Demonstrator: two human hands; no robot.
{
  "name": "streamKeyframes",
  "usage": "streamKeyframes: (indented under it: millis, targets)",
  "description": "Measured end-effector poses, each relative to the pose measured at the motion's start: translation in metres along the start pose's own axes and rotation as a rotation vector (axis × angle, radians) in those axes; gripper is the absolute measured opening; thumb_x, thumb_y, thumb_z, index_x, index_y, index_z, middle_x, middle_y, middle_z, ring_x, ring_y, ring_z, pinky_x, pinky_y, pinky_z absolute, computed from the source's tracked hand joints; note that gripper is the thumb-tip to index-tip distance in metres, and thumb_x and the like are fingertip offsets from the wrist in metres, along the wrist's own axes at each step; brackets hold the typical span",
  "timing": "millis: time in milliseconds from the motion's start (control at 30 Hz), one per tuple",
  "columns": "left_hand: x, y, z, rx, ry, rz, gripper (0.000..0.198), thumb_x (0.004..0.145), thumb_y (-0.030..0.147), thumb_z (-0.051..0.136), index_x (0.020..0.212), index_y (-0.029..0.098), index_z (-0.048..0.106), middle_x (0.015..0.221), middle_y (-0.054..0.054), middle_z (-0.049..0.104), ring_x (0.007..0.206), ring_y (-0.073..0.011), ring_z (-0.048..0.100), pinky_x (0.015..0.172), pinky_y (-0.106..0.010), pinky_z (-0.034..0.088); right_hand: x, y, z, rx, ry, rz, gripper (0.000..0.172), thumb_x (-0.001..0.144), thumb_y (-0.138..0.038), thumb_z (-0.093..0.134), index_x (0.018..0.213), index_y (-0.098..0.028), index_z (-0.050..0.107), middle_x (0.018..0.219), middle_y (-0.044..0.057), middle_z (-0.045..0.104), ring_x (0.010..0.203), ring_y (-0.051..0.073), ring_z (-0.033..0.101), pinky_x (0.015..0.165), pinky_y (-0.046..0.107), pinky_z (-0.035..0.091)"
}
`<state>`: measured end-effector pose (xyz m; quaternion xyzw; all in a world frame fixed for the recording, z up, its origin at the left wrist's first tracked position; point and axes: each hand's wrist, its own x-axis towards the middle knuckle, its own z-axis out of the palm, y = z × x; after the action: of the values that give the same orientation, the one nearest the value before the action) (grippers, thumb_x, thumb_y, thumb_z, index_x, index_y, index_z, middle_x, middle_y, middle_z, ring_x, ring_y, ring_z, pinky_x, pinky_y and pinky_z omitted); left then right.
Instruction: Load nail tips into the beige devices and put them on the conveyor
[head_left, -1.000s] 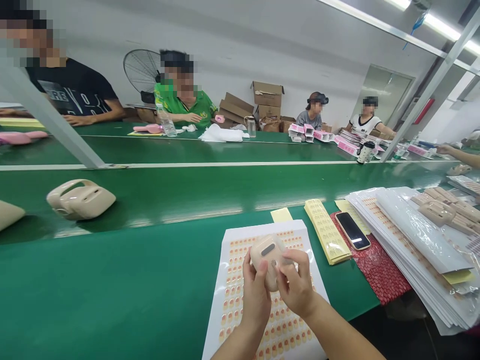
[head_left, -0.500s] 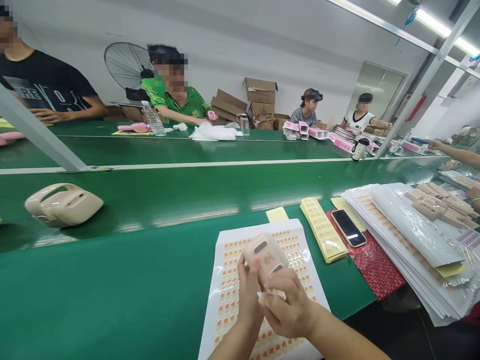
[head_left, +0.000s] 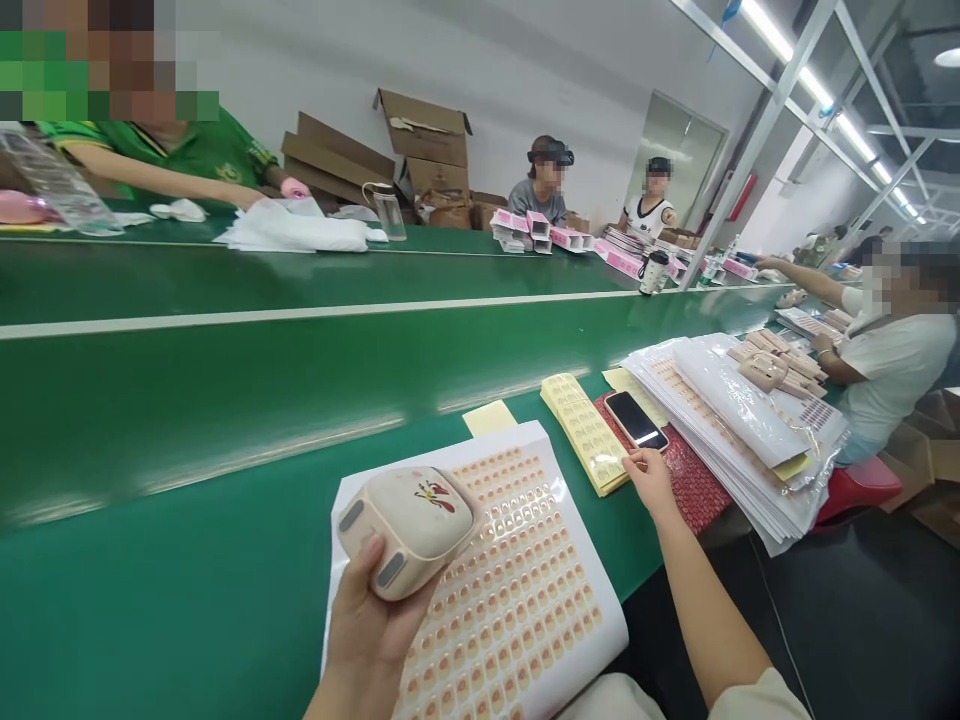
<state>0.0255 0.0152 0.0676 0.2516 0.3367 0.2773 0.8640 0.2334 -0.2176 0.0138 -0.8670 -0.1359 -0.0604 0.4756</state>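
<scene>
My left hand (head_left: 375, 610) is wrapped around a cream-coloured rounded plastic device (head_left: 409, 525). A small printed picture shows on its pale face, and grey oval pads sit on its near end. Beneath it lies a white sheet of small orange-and-cream stickers (head_left: 517, 560). My right hand (head_left: 651, 480) reaches to the near right corner of a stack of yellow label sheets (head_left: 589, 430), its thumb and fingers pinched at the edge. A phone (head_left: 636, 420) lies just beyond that hand on red bubble wrap (head_left: 694, 490).
A thick pile of sticker sheets in clear plastic (head_left: 742, 430) stands to the right, with several cream devices (head_left: 765, 370) on it. A yellow paper (head_left: 489, 418) pokes out behind the sticker sheet. Co-workers sit across the green table (head_left: 187, 400) and at the right.
My right hand has left the device and moved right to the yellow label sheets. My left hand has turned the device, so its printed face shows. The view has swung right.
</scene>
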Motion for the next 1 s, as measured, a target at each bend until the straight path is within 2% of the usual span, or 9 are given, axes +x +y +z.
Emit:
streamKeyframes:
  millis: [167,233,300,433,500,600,700,833,1000]
  targets:
    - [0.01,0.008,-0.003,-0.095,0.08,0.051,0.035,0.066,0.045,0.056,0.098,0.034,0.061,0.107,0.0,0.063,0.124,-0.0309,0.038,0.096,-0.054,0.038,0.002,-0.006,-0.002,-0.165,-0.031,-0.096,0.013,0.069,-0.027,0.055,0.061,-0.017,0.052,0.081,0.011,0.05,0.077,0.025,0.05,0.073,0.048,0.045]
    - [0.015,0.009,-0.007,-0.147,0.035,0.087,0.038,0.065,0.052,0.057,0.099,0.035,0.061,0.111,0.001,0.062,0.127,-0.0318,0.034,0.098,-0.055,0.035,0.005,-0.016,-0.002,-0.212,-0.005,-0.149,0.006,0.067,-0.022,0.057,0.069,-0.017,0.056,0.092,0.014,0.05,0.091,0.031,0.046,0.082,0.055,0.039]
    - [0.021,0.01,-0.013,-0.184,-0.059,0.117,0.047,0.058,0.057,0.063,0.099,0.034,0.061,0.116,0.0,0.059,0.127,-0.0353,0.032,0.096,-0.056,0.038,0.006,-0.03,0.004,-0.243,-0.01,-0.239,0.016,0.069,-0.021,0.057,0.084,-0.016,0.059,0.104,0.016,0.048,0.101,0.034,0.042,0.087,0.059,0.034]
    - [0.032,0.008,-0.026,-0.206,-0.137,0.177,0.068,0.042,0.064,0.073,0.101,0.032,0.06,0.123,-0.003,0.055,0.128,-0.04,0.029,0.091,-0.053,0.044,0.003,-0.059,0.045,-0.245,-0.215,-0.496,0.023,0.077,-0.022,0.052,0.098,-0.017,0.06,0.104,0.014,0.05,0.1,0.028,0.047,0.09,0.049,0.04]
    - [0.035,0.006,-0.03,-0.205,-0.137,0.198,0.074,0.037,0.061,0.077,0.103,0.031,0.059,0.124,-0.004,0.054,0.13,-0.0392,0.026,0.092,-0.052,0.044,0.002,-0.067,0.071,-0.234,-0.308,-0.546,0.024,0.076,-0.019,0.054,0.1,-0.019,0.06,0.101,0.012,0.052,0.097,0.024,0.05,0.088,0.044,0.044]
    - [0.037,0.004,-0.032,-0.219,-0.161,0.193,0.08,0.033,0.052,0.083,0.106,0.031,0.057,0.125,-0.004,0.053,0.133,-0.0377,0.02,0.096,-0.054,0.041,0.006,-0.067,0.102,-0.245,-0.387,-0.543,0.031,0.074,-0.013,0.054,0.104,-0.018,0.059,0.099,0.012,0.053,0.093,0.024,0.052,0.083,0.043,0.047]
    - [0.038,0.001,-0.031,-0.213,-0.171,0.17,0.082,0.034,0.051,0.083,0.108,0.029,0.056,0.129,-0.005,0.05,0.132,-0.0388,0.02,0.093,-0.053,0.044,0.016,-0.063,0.119,-0.256,-0.422,-0.494,0.031,0.071,-0.009,0.056,0.101,-0.017,0.061,0.098,0.013,0.053,0.09,0.025,0.052,0.08,0.043,0.046]
    - [0.039,-0.001,-0.031,-0.208,-0.197,0.144,0.081,0.037,0.054,0.081,0.11,0.026,0.057,0.13,-0.007,0.049,0.13,-0.0408,0.025,0.076,-0.042,0.055,0.025,-0.063,0.124,-0.21,-0.452,-0.439,0.019,0.071,-0.005,0.055,0.082,-0.017,0.063,0.089,0.01,0.054,0.086,0.023,0.051,0.079,0.042,0.045]
    - [0.044,-0.007,-0.038,-0.274,-0.187,0.143,0.077,0.042,0.056,0.079,0.11,0.028,0.056,0.126,-0.006,0.053,0.127,-0.0367,0.033,0.07,-0.038,0.057,0.022,-0.075,0.119,-0.024,-0.439,-0.354,0.006,0.072,-0.013,0.057,0.067,-0.016,0.057,0.08,0.007,0.051,0.081,0.02,0.052,0.076,0.039,0.047]
